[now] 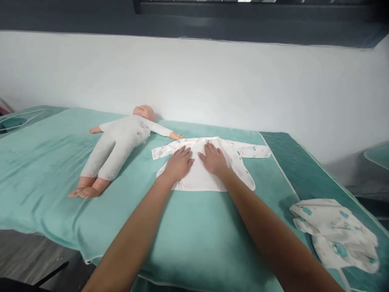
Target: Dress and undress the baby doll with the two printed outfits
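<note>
A small white baby shirt with printed sleeves lies spread flat on the teal blanket, its sleeves stretched out to both sides. My left hand rests flat on its left half, fingers extended. On the right half, close to the collar label, my right hand lies palm down with the fingers out. Neither hand grips the cloth. To the left a baby doll in a white body suit lies on its back, and one of its hands reaches almost to the shirt's left sleeve.
A crumpled white cloth with teal prints lies at the right front. Behind the bed stands a white wall. A darker teal cover extends on the right. Grey floor shows beyond the blanket's front left edge.
</note>
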Tool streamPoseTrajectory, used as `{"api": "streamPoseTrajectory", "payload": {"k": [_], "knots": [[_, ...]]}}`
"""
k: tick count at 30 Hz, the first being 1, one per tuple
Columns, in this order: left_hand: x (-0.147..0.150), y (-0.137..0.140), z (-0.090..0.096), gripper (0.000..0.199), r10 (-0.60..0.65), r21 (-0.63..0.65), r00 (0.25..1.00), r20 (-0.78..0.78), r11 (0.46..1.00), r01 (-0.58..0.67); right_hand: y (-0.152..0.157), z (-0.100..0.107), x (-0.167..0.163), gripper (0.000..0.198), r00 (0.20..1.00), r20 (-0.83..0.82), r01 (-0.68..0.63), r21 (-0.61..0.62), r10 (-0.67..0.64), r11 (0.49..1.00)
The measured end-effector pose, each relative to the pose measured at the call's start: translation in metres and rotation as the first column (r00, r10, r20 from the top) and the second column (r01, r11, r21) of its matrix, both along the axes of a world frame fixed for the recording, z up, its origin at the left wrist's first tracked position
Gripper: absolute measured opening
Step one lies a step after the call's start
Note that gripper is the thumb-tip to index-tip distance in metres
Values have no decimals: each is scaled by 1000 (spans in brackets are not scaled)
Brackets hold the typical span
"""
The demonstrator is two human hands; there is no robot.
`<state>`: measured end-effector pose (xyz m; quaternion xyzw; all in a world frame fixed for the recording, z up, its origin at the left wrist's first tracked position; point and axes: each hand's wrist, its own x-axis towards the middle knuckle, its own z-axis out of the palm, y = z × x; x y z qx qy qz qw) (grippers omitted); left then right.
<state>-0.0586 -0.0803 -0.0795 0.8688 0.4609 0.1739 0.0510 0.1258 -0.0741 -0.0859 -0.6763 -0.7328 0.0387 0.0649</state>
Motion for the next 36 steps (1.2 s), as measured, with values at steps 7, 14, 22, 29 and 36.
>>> {"api": "streamPoseTrajectory", "payload": {"k": [7,14,22,29,36], "knots": [[-17,-44,1,54,64,-61,997,-40,996,-66,-24,-7,18,74,995,31,93,5,-93,996],[-32,-95,0,54,96,-45,993,-73,994,-100,-68,-5,14,74,999,25,20,1,-20,1000],[-76,-113,5,55,76,-82,997,-30,994,-78,-147,-15,24,77,984,80,-166,80,159,983],[-199,-69,51,53,389,151,915,109,903,-402,-104,29,-34,78,939,-200,-267,88,280,960],[-286,-4,60,68,764,-444,574,294,641,-626,78,69,-161,63,812,-578,-116,-25,80,993]]}}
